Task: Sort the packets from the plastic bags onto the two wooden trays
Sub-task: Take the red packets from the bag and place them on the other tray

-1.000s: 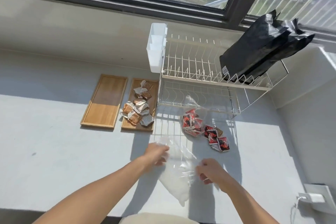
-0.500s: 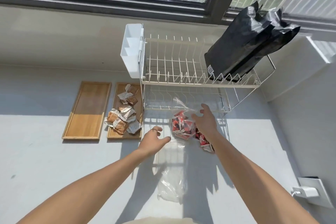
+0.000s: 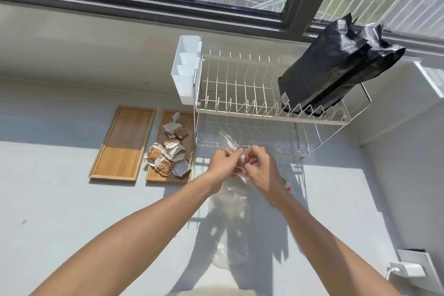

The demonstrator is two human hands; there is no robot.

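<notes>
Grey counter [image 3: 60, 199] under the window has much free room at left. Both hands meet in front of the dish rack [image 3: 271, 108]: left hand [image 3: 222, 160] and right hand [image 3: 263, 168] pinch the clear plastic bag [image 3: 229, 140], fingers closed on it. Brown packets [image 3: 168, 154] lie on the right wooden tray [image 3: 163, 176]; the left wooden tray [image 3: 122, 144] beside it is bare.

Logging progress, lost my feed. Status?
Left hand and right hand pinching the clear bag. Brown packets on right tray; left tray bare. Nothing blocking.

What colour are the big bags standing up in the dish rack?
Glossy black, with a small white barcode label; the head view shows the bags leaning in the rack.
</notes>
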